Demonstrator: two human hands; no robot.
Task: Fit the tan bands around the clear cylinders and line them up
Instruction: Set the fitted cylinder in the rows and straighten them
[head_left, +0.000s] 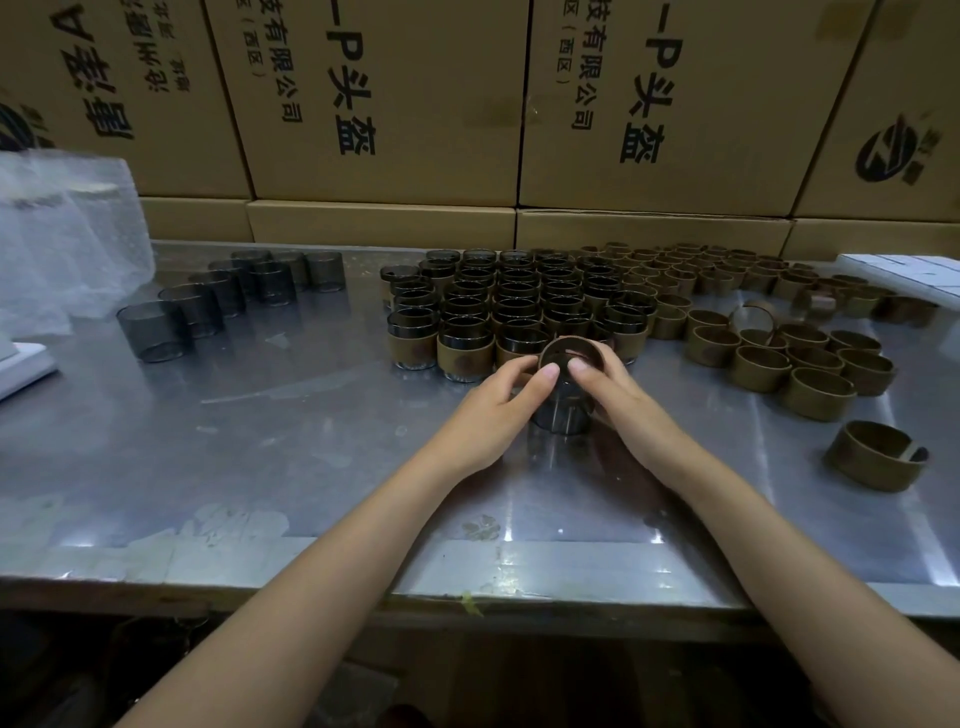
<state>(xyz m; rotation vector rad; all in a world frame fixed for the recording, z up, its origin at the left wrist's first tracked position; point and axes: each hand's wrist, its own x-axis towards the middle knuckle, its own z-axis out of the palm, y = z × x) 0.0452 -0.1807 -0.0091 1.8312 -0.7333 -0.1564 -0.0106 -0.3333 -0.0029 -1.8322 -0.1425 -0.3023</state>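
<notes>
A wall of printed cardboard boxes (395, 104) stands behind your steel worktop (260, 457), which runs the full width of the view. At far left a heap of clear bubble wrap (67, 244) rests on the worktop's back corner, with the corner of a white block (23, 364) just below it.

Across the middle of the worktop, banded cylinders (498, 306) stand packed in tight rows, touching one another. To their right, loose tan bands (810, 364) spread in a broad cluster towards the worktop's right end, most standing on edge. One stray band (875, 456) lies apart from them, nearer you on the right. On the left, bare clear cylinders (208, 306) stand in a short diagonal line, well apart from the finished rows.

Just in front of the finished rows, both your hands meet over one clear cylinder (563, 415), which stands upright on the worktop. Your left hand (493, 410) and right hand (618, 395) each have their grip clamped on a tan band (571, 349), fingers curled round its sides and thumbs pressed on its near rim. The band sits at the top of the cylinder, whose lower part shows bare between your hands.
</notes>
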